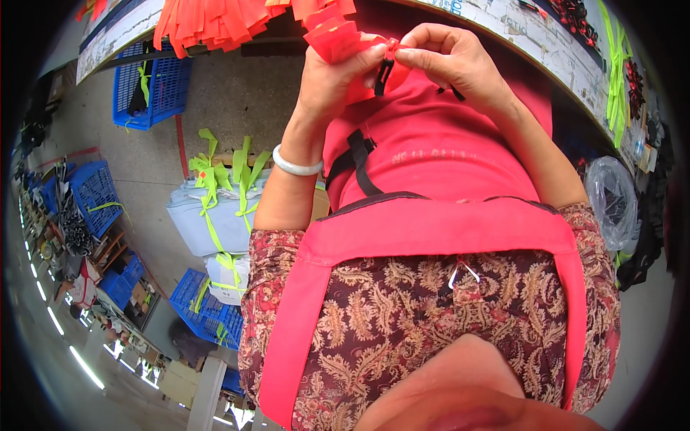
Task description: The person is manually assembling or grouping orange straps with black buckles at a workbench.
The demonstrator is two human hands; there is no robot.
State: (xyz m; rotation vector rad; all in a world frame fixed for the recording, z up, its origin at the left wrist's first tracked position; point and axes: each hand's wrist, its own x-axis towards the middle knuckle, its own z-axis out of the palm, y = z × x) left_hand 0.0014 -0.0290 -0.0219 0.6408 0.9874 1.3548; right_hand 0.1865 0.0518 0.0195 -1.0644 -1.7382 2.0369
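Just past my red apron (445, 154), both hands are raised close together at the table's near edge. My left hand (327, 80), with a white bangle at its wrist, is closed on an orange-red fabric strip (334, 39). At its fingertips hangs a small black buckle-like piece (384, 74) with a red end. The thumb and forefinger of my right hand (460, 65) pinch the red material at the top of that piece. A short black end shows below my right fingers; what it belongs to is hidden.
A pile of orange-red strips (208, 25) overhangs the table (115, 43) at the far left. Yellow-green straps (617, 79) lie at the right. Left of me are a blue crate (172, 108) and pale bundles (205, 219) tied with yellow-green straps. Clear plastic (611, 194) hangs at right.
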